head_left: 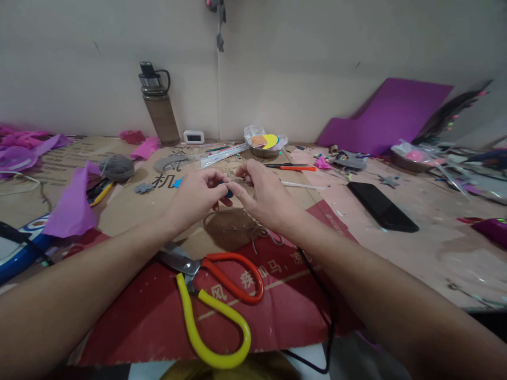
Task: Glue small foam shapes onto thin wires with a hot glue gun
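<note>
My left hand [200, 196] is closed, its thumb and fingers pinched on a small blue piece [229, 194] that is mostly hidden. My right hand [264, 194] meets it with curled fingers, its thumb tip against the left fingertips. What the right fingers hold is too small to make out. Both hands are above the cardboard. Thin grey yarn [261, 232] lies in loose loops below the right hand. Nearer to me rest large scissors [233, 277] with one red and one yellow handle, blades partly under my left forearm.
A tinted bottle [160, 116] stands at the back beside a small digital clock [194, 137]. Grey yarn ball [117, 167] and purple paper [73, 206] lie left. A craft knife [293, 167], a bowl [267, 152] and a black phone [381, 207] lie beyond and right.
</note>
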A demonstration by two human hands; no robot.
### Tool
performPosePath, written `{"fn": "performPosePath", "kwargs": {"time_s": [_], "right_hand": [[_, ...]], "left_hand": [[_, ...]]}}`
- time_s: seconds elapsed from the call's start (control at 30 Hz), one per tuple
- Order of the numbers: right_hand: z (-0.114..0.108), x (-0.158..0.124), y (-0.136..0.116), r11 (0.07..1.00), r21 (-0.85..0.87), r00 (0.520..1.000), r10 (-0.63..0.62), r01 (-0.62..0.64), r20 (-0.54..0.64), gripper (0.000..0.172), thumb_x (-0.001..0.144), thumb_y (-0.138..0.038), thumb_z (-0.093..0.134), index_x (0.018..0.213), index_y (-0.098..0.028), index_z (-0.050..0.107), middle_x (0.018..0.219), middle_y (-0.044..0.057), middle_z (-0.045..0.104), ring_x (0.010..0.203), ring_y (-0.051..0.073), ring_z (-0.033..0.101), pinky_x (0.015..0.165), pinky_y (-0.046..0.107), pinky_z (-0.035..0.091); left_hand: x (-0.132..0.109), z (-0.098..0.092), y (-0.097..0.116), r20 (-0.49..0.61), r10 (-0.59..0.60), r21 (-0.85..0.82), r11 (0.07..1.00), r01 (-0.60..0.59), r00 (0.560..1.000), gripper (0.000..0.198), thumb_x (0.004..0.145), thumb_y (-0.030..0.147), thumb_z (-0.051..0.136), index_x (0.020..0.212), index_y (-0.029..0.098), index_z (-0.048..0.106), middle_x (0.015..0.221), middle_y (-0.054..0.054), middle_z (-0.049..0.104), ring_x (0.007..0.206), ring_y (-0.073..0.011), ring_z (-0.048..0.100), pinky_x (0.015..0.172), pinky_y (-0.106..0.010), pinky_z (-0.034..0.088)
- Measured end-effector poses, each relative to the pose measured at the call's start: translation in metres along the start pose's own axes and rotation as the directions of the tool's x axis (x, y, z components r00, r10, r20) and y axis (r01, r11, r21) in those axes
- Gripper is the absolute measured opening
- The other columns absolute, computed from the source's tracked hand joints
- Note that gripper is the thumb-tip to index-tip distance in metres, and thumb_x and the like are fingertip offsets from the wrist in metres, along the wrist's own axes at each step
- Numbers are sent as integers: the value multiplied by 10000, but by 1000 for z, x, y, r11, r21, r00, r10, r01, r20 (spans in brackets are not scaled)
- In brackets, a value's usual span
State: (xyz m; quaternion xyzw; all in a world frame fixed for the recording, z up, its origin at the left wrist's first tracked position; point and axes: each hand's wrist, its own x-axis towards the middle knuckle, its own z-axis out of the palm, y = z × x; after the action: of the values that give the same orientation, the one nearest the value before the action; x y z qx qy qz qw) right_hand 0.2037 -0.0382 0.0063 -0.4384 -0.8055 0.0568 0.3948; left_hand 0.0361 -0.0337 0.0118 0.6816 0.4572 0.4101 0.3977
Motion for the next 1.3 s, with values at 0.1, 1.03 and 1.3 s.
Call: {"fn": "performPosePath", "kwargs": {"time_s": [0.1,1.03,1.3], "right_hand": [[-1,0,1,999,30,1000,-18,19,-22,173,837,-188,606,996,-176,538,923,60,598,786,173,506,699,307,379],[-3,0,-3,1000,3,999,-13,13,-40,231,934,-228,507,707,-189,519,749,20,533,711,144,458,680,300,350],[-3,0,-3,1000,-11,999,7,-8,-44,259,933,-247,510,679,-194,497,709,8,514,693,142,449,663,297,330]], "left_hand": [[2,-2,0,-5,-26,-40,999,26,1000,99,738,240,664,757,153,620,667,-28,672,582,-152,681,459,-215,468],[0,-3,8,29,-15,-6,1000,15,999,128,784,267,645,788,139,646,643,-29,689,501,-105,633,440,-180,443],[-1,-2,9,27,-15,-33,999,16,1000,156,769,297,669,775,142,656,652,-34,692,516,-116,641,439,-189,443]]}}
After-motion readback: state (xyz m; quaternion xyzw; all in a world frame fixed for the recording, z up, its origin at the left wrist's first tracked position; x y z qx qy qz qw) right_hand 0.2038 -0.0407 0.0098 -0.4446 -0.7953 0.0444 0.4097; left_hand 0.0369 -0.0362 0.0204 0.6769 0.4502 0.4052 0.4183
